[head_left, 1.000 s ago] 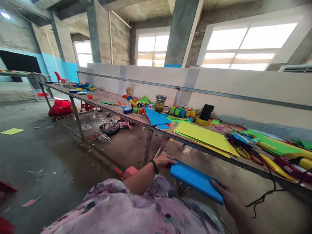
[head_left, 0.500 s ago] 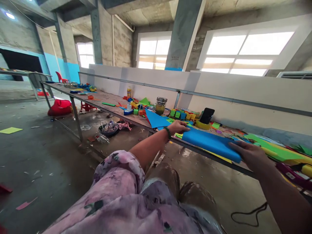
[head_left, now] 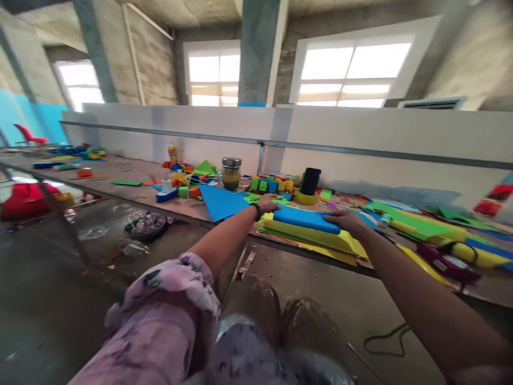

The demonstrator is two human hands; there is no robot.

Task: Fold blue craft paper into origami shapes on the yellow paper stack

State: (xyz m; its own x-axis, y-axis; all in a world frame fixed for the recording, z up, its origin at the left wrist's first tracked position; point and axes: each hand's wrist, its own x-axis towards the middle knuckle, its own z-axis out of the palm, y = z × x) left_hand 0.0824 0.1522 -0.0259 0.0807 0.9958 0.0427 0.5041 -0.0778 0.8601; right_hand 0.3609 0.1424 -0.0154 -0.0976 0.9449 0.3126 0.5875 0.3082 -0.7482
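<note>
A bent blue foam sheet (head_left: pixel 306 218) stretches between my two hands, over a stack of yellow and green sheets (head_left: pixel 312 239) at the table's front edge. My left hand (head_left: pixel 267 203), with a dark bead bracelet at its wrist, is closed on the sheet's left end. At the right end my right hand (head_left: pixel 345 220) grips it, thumb and fingers together. Another blue sheet (head_left: pixel 219 202) lies flat to the left of my left hand. Beyond the held sheet, a phone (head_left: pixel 310 181) leans upright in a yellow roll (head_left: pixel 306 198).
A lidded glass jar (head_left: pixel 231 175) stands behind the flat blue sheet. Small coloured foam blocks (head_left: pixel 272 185) line up near the wall. At the right lie a maroon device (head_left: pixel 447 262) and green sheets (head_left: pixel 417 222). Under the table sits a bowl of plastic pieces (head_left: pixel 146 227).
My view has turned to the right. Both hands have carried the blue foam sheet further over the table, and more of the yellow stack beneath it shows.
</note>
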